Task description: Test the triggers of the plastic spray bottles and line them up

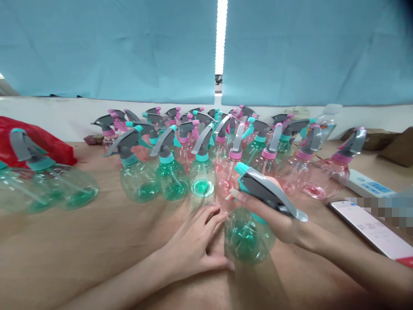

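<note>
My right hand (274,215) grips the grey trigger head (267,191) of a green spray bottle (247,239) that stands on the wooden table (97,249) in front of me. The head has a teal nozzle tip at its left end. My left hand (193,245) rests on the table just left of the bottle, fingers stretched out and slightly spread, thumb touching the bottle's base. Nothing is in the left hand.
Several green and pink spray bottles (201,172) stand crowded behind the hands. Two more green bottles (48,185) sit at the far left before a red bag (38,140). A phone (371,230) and a white power strip (371,185) lie at the right.
</note>
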The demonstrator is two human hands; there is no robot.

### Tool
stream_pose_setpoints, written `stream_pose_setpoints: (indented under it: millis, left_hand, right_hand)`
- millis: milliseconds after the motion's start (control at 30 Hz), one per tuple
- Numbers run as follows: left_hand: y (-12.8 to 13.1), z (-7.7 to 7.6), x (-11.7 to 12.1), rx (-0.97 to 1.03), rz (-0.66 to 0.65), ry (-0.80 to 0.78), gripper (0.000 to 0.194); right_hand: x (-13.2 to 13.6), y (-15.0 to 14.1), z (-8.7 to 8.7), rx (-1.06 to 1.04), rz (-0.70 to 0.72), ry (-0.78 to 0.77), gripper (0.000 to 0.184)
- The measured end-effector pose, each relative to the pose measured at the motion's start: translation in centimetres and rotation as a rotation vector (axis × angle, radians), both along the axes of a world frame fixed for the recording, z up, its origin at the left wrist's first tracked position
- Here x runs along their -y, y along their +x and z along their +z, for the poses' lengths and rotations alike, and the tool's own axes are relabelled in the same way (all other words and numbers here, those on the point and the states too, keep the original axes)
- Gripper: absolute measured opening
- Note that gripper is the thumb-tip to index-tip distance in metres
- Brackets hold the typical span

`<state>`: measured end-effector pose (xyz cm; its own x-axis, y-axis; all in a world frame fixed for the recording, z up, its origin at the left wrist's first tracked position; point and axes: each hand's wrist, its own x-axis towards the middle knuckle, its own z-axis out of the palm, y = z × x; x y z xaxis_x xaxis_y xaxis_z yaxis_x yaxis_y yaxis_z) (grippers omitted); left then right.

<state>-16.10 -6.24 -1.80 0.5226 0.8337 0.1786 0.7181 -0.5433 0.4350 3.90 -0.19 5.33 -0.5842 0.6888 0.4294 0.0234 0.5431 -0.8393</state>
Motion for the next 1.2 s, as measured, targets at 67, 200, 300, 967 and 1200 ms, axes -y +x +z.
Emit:
stream_pose_setpoints:
  millis: [67, 200, 300, 967, 1200]
  left_hand:
    - [0.0, 0.1, 0.0, -0.005, -0.004, 0.008, 0.085]
    - [0.2, 0.3, -0.1, -0.004, -0.010, -0.014, 0.083]
    - [0.2, 0.3, -0.2, 0.001, 0.004, -0.031, 0.082]
    - [0.3, 0.2, 0.0, -0.055, 0.018, -0.020, 0.079]
    - [0.3, 0.1, 0.2, -0.043, 0.032, 0.007, 0.070]
  right_hand:
    - [0.1, 0.1, -0.1, -0.020, 0.014, -0.023, 0.025]
    - [0.1, -0.1, -0.7, -0.012, 0.017, -0.116, 0.005]
    - [0.1, -0.3, -1.1, 0.001, -0.045, -0.112, 0.018]
    - [-0.5, -0.6, -0.5, -0.028, -0.031, -0.059, 0.014]
    - [-0.3, -0.4, -0.9, -0.048, -0.036, -0.115, 0.009]
